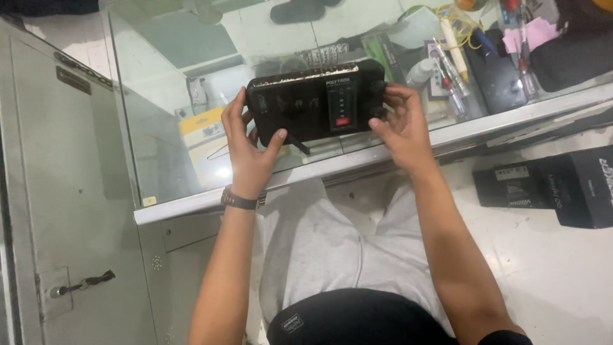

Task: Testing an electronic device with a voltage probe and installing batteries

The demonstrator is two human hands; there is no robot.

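Black plastic makes up the portable radio (316, 102), a wide, flat box held between both hands above the glass countertop (166, 115). Its long axis runs side to side, from one hand across to the other, tilted slightly up toward the right.

The left hand (248, 148) clamps the radio's left end: its fingers curl up behind that edge while the thumb presses on the front near the lower corner. A dark wristband (239, 200) sits just below that hand. A thin dark rod, perhaps a folded aerial (295, 142), slants from the radio's lower edge just right of the left thumb.

To the right, the right hand (401, 124) closes on the radio's right end, fingertips by a round knob at the upper corner and the thumb against the lower front edge. Both hands are equally near, each holding one short end.

Beyond the right hand, screwdrivers (450, 86) and other small tools lie in a clutter on the glass. Down and right of that hand, black boxes (555, 185) rest on the floor.

The radio's back and underside are hidden, as are the fingers behind it. The small controls on its face are too blurred to tell apart, and reflections in the glass muddle what lies beneath.
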